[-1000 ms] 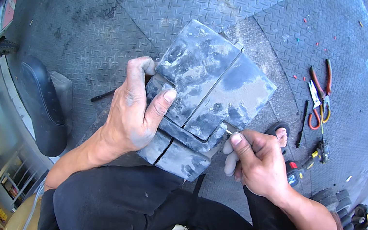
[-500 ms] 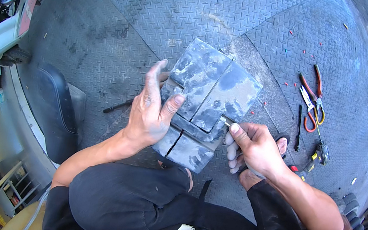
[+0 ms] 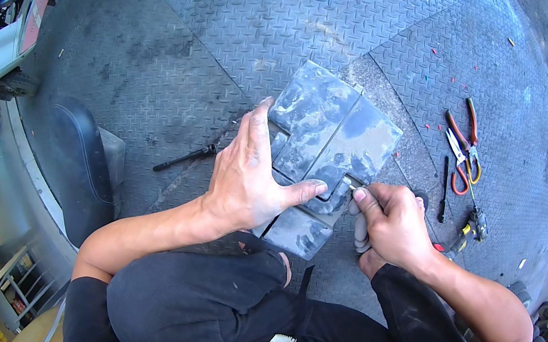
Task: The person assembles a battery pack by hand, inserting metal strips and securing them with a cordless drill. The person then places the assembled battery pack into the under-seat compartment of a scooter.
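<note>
A dusty black box-like case [image 3: 312,123] with seams and stepped notches sits tilted in front of me, above my feet. My left hand [image 3: 246,181] braces its left side, fingers stretched along the edge and thumb pressed on the top near the middle notch. At the notch on the right side, my right hand [image 3: 393,221] pinches a small thin light-coloured piece [image 3: 352,187] between thumb and forefinger. Whether that piece is a screw or a pin is too small to tell. The other right fingers curl below, partly hidden by the case and thumb.
Pliers [image 3: 471,125] and red-handled scissors [image 3: 463,160] lie on the metal tread-plate floor [image 3: 193,3] at the right, near a black rod [image 3: 444,190] and a yellow-black tool [image 3: 473,228]. Another black rod [image 3: 184,158] and a black padded seat [image 3: 80,166] are on the left.
The case has shifted a little to the right. My left thumb has come across onto its top, and my right hand has moved slightly right with the case, still pinching the small piece.
</note>
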The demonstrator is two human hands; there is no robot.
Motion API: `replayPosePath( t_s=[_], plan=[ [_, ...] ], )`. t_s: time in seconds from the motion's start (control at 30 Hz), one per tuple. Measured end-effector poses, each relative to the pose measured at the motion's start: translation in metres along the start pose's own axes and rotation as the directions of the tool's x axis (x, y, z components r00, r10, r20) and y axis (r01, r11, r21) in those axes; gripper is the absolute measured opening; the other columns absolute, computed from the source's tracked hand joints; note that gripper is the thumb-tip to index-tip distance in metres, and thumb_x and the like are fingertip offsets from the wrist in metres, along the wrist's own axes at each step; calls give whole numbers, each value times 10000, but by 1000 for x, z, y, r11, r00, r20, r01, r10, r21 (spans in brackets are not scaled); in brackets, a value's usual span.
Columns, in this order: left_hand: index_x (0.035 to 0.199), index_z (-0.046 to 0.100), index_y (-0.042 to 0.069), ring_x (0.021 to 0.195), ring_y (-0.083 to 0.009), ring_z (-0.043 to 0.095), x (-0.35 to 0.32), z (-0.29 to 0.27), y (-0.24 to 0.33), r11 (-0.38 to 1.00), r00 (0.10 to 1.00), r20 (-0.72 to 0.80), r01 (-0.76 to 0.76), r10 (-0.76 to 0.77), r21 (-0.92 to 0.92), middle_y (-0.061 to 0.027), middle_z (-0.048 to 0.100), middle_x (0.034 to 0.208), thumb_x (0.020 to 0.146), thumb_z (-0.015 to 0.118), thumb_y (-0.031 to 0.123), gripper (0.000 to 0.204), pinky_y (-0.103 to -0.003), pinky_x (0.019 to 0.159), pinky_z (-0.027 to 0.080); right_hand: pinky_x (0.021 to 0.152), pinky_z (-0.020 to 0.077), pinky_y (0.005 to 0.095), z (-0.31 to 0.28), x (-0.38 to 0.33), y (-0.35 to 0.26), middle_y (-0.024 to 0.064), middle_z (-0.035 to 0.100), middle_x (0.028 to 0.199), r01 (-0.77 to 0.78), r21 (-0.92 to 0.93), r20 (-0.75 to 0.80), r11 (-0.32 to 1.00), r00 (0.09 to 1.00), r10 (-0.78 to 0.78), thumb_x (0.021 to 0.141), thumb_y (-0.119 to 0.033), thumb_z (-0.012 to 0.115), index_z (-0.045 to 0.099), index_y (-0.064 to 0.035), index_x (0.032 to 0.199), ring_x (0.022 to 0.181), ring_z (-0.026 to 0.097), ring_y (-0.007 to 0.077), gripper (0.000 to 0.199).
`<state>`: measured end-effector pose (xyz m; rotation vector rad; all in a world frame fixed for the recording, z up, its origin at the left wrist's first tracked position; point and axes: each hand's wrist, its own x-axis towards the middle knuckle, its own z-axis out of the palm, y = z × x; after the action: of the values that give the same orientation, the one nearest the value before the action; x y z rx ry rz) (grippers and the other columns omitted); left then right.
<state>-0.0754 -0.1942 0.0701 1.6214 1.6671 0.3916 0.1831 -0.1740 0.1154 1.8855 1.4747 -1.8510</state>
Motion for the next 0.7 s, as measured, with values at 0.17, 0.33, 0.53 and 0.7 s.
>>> replayPosePath(
  t_s=[0.17, 0.33, 0.53, 0.7],
  plan=[
    [1624, 231, -177, 1356, -542, 601, -3, 6, -4, 1000, 999, -20, -27, 28, 13, -397, 489, 1516, 780, 965, 578, 1350, -557, 1133, 517, 498, 541, 362, -3, 8, -2, 86, 648, 640, -394, 624, 282, 674, 919, 275, 1182, -334, 587, 653, 30, 1033, 531, 652, 202, 399],
    [1650, 222, -164, 1415, -533, 572, -4, 5, -13, 994, 994, -41, -102, 100, -49, -407, 479, 1561, 876, 925, 439, 1206, -538, 1197, 472, 517, 609, 336, -21, 7, 19, 83, 695, 698, -187, 284, 302, 940, 948, 98, 1171, -515, 555, 691, 27, 1021, 609, 728, 184, 578],
    [1663, 171, -200, 1514, -582, 452, 4, 3, -18, 956, 955, -36, -293, 293, 25, -468, 373, 1631, 969, 842, 314, 1093, -560, 1278, 381, 943, 605, 520, -84, -39, 158, 288, 788, 1055, -129, -367, -224, 921, 973, 46, 1067, -391, 718, 721, 56, 1122, 1026, 772, 478, 451],
    [1674, 119, -196, 1509, -567, 474, 5, -5, -12, 981, 981, 49, -190, 187, 52, -474, 363, 1642, 976, 836, 373, 1151, -509, 1279, 387, 937, 602, 547, -133, -60, 369, 364, 771, 1109, -706, -229, -700, 670, 598, 391, 925, -454, 848, 730, 133, 1057, 1107, 767, 484, 612]
  ],
)
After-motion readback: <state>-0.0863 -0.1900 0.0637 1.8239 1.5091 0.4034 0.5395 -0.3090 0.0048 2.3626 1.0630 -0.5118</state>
